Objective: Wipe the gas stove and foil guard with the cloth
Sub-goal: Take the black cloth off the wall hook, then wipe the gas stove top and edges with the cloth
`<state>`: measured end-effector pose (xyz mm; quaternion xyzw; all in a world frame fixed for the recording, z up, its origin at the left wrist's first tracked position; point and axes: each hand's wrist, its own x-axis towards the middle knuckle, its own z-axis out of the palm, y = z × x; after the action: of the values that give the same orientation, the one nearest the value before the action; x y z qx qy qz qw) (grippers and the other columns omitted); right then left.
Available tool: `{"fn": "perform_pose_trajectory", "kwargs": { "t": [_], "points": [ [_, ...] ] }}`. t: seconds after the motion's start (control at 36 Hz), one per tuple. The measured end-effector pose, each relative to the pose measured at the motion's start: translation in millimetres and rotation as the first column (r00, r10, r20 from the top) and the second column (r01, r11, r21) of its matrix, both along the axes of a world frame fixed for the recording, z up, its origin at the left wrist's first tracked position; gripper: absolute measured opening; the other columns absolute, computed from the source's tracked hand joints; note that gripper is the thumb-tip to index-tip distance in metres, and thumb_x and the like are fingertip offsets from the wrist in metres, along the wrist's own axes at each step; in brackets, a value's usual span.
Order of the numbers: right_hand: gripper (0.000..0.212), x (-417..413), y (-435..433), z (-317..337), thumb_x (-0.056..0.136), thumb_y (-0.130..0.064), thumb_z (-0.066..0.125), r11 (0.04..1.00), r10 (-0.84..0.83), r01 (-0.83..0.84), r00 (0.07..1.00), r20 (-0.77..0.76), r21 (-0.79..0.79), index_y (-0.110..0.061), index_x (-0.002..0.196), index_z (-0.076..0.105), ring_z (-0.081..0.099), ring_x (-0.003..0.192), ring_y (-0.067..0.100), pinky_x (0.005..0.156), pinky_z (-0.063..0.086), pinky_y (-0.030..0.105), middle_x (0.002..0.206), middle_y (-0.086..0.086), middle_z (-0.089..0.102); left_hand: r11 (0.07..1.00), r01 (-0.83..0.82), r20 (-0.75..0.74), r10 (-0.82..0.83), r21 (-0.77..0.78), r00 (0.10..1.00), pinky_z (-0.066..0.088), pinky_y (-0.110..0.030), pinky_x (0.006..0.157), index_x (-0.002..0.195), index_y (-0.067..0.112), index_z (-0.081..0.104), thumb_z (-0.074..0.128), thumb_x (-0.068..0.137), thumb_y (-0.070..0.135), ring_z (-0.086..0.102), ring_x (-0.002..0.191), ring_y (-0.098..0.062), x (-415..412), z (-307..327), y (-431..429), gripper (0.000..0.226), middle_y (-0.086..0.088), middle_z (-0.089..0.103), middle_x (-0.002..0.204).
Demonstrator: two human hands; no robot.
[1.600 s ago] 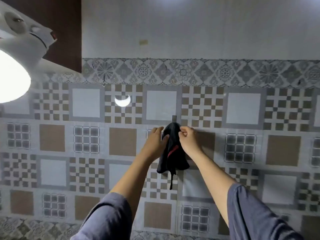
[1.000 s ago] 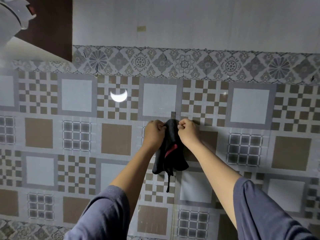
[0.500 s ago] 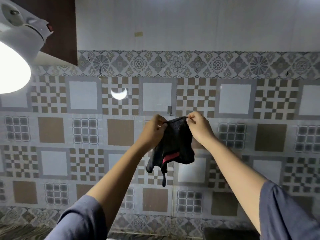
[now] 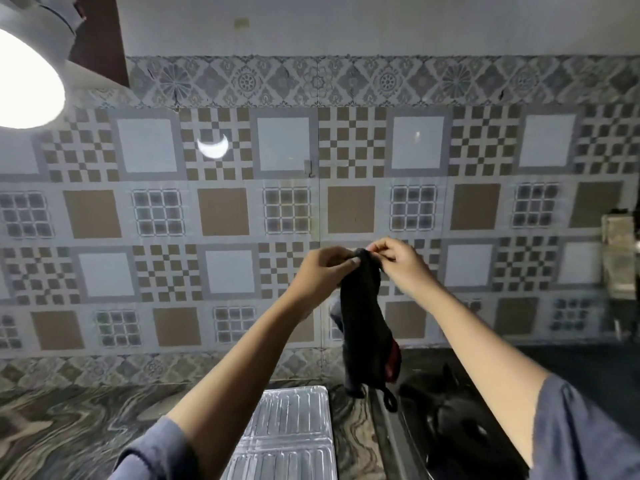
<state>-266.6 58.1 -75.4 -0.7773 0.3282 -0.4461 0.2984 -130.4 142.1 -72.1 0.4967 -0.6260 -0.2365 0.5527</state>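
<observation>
1. Two hands hold one dark cloth up in front of the tiled wall, above the counter.
2. The left hand has its fingers curled nearly closed, pinching the cloth's top edge from the left, thumb against the fabric.
3. The right hand pinches the same top edge from the right; its fingertips are bunched tight on the cloth, and the other fingers are folded in.
4. The two hands sit close together, almost touching at the cloth's top.
5. The cloth hangs straight down from the pinch as a narrow, bunched strip, black or very dark, with a red patch showing at its lower right edge.
6. A small loop dangles from the cloth's bottom end.
7. The cloth's lower end hangs over the near counter, between the foil guard on the left and the stove on the right; I cannot tell whether it touches either.
8. The foil guard is silvery and ribbed and lies low in view, partly behind the left forearm.
9. The stove is dark, with a metal edge along its left side.
10. A small hook is on the wall, well above the hands.
11. A bright lamp fills the far-left upper corner.
</observation>
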Motion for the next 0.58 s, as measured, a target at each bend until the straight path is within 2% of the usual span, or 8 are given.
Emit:
{"fn": "perform_pose_trajectory", "kwargs": {
  "t": [0.06,0.11,0.19,0.33,0.44,0.53,0.58],
  "points": [
    [0.01,-9.0,11.2,-13.0,0.094,-0.012,0.051,0.999,0.018,-0.02,0.998,0.056,0.033,-0.013,0.097,0.06,0.06,0.094,0.017,0.081,0.046,0.026,0.094,0.002,0.064,0.999,-0.037,-0.06,0.036,-0.016,0.998,0.045,-0.013,0.059,0.095,0.007,0.065,0.058,0.09,0.013,0.059,0.074,-0.011,-5.2,-4.4,4.4,0.011,-0.003,0.063,0.079],
    [0.011,-17.2,25.5,-27.7,0.094,-0.018,0.051,0.998,0.022,-0.03,0.991,0.129,0.063,-0.017,0.099,0.06,0.06,0.093,0.011,0.079,0.045,0.018,0.098,0.0,0.064,0.998,-0.061,-0.125,0.06,-0.005,0.99,0.047,-0.023,0.067,0.092,0.008,0.066,0.059,0.089,0.014,0.059,0.079,-0.015,-9.1,-7.7,9.0,0.009,-0.004,0.064,0.079],
    [0.006,-26.8,46.0,-50.7,0.093,-0.027,0.053,0.992,0.049,-0.068,0.982,0.182,0.102,-0.026,0.093,0.059,0.059,0.091,0.008,0.08,0.045,0.021,0.093,-0.006,0.063,0.999,-0.044,-0.224,0.05,0.029,0.973,0.048,-0.035,0.078,0.084,0.01,0.065,0.059,0.09,0.015,0.061,0.086,-0.021,-14.3,-10.0,15.3,0.01,-0.006,0.064,0.079],
    [0.013,-31.9,64.6,-65.9,0.092,-0.018,0.053,0.96,0.184,-0.222,0.959,0.214,0.169,-0.018,0.104,0.057,0.058,0.093,0.007,0.071,0.047,0.007,0.098,-0.004,0.061,0.998,-0.036,-0.239,0.047,0.05,0.97,0.045,-0.04,0.079,0.081,0.01,0.065,0.059,0.09,0.018,0.06,0.087,-0.025,-22.3,-9.4,21.7,0.013,-0.012,0.063,0.084],
    [0.015,-35.8,59.6,-58.8,0.092,-0.022,0.054,0.95,0.205,-0.24,0.962,0.178,0.202,-0.024,0.106,0.056,0.058,0.101,0.011,0.078,0.046,0.017,0.105,-0.003,0.061,0.999,-0.006,-0.269,0.014,0.031,0.963,0.046,-0.035,0.076,0.078,0.009,0.061,0.054,0.093,0.017,0.058,0.082,-0.023,-25.0,-9.4,26.8,0.018,-0.008,0.059,0.077],
    [0.02,-38.5,54.6,-54.5,0.092,-0.024,0.053,0.929,0.249,-0.276,0.959,0.132,0.246,-0.019,0.112,0.056,0.059,0.101,0.01,0.084,0.05,0.02,0.107,-0.001,0.061,0.999,0.031,-0.324,-0.022,0.02,0.946,0.049,-0.023,0.067,0.078,0.009,0.06,0.051,0.094,0.016,0.059,0.076,-0.015,-24.9,-9.4,29.8,0.02,-0.005,0.059,0.076],
    [0.016,-41.2,52.8,-52.2,0.092,-0.024,0.055,0.933,0.251,-0.27,0.962,0.106,0.24,-0.016,0.106,0.058,0.06,0.1,0.015,0.088,0.048,0.026,0.104,0.002,0.063,0.999,0.03,-0.34,-0.02,0.024,0.94,0.048,-0.022,0.065,0.077,0.01,0.059,0.05,0.094,0.016,0.058,0.076,-0.013,-25.9,-9.7,31.2,0.02,-0.003,0.058,0.075]
  ]
}}
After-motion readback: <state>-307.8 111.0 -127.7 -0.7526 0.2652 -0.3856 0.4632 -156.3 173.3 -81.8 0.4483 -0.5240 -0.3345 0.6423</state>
